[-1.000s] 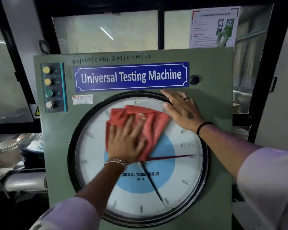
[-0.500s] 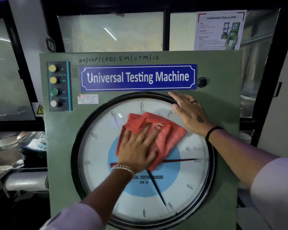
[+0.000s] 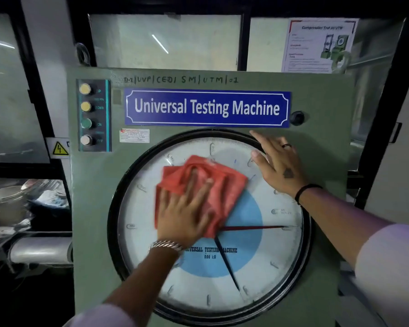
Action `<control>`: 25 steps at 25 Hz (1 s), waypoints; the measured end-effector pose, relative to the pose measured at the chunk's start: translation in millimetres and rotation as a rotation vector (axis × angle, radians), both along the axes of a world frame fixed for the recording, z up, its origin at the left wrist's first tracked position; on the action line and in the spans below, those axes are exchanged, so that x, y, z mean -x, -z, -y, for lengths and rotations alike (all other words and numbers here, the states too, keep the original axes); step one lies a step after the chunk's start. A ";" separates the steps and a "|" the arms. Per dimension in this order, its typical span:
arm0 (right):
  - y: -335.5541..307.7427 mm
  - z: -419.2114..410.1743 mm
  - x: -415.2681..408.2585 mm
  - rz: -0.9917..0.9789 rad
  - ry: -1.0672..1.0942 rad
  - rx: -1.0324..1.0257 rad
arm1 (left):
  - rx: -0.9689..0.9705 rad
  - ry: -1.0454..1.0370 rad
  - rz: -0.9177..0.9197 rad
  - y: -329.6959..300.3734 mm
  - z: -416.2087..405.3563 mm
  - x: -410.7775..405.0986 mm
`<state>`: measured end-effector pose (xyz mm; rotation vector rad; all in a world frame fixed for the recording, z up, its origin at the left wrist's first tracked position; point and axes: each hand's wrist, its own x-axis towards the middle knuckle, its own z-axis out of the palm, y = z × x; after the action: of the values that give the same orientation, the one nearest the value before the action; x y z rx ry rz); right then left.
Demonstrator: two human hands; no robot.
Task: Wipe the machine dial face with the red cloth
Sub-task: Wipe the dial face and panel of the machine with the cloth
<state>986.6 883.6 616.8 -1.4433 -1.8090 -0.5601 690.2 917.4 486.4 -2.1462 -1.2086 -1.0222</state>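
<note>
Red cloth [image 3: 206, 187] shifted left; left hand [image 3: 183, 215] flat, blurred; right hand [image 3: 279, 164] spread

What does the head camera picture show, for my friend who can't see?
A left hand presses a crumpled red cloth flat against a big round white-and-blue machine dial face. The right hand rests open on its black upper rim.

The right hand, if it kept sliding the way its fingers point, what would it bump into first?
The right hand lies flat on the dial's top right edge, fingers aimed up and left. Going straight on, it would probably cross the black rim and meet the blue sign first. The sign looks nearly flat, so perhaps no real bump.
</note>
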 end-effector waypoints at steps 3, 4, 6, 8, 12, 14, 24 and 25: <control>7.9 -5.2 4.6 0.140 0.164 -0.050 | 0.090 -0.150 0.264 14.2 1.6 52.0; 13.6 -5.2 7.1 0.191 0.230 -0.084 | 0.089 -0.167 0.265 3.9 0.1 46.6; 15.6 -7.9 11.8 0.285 0.327 -0.161 | 0.038 -0.127 0.182 -31.3 -9.4 15.4; 14.6 -11.2 12.3 0.338 0.366 -0.183 | -0.014 -0.050 0.074 -54.7 -14.4 -2.6; 21.9 -11.8 3.9 0.368 0.326 -0.181 | 0.003 -0.097 0.129 0.3 -7.2 29.9; 19.4 -10.2 1.0 0.361 0.270 -0.181 | 0.067 -0.146 0.219 15.4 4.6 41.7; 16.2 -15.6 -7.3 0.317 0.125 -0.184 | -0.007 -0.072 0.104 -5.2 -7.7 8.8; 16.3 -13.6 -5.5 0.315 0.137 -0.180 | 0.047 -0.109 0.179 22.8 5.2 30.5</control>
<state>992.1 897.2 600.5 -1.4228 -1.8481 -1.0434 659.7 912.2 463.7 -2.0335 -1.4294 -1.1677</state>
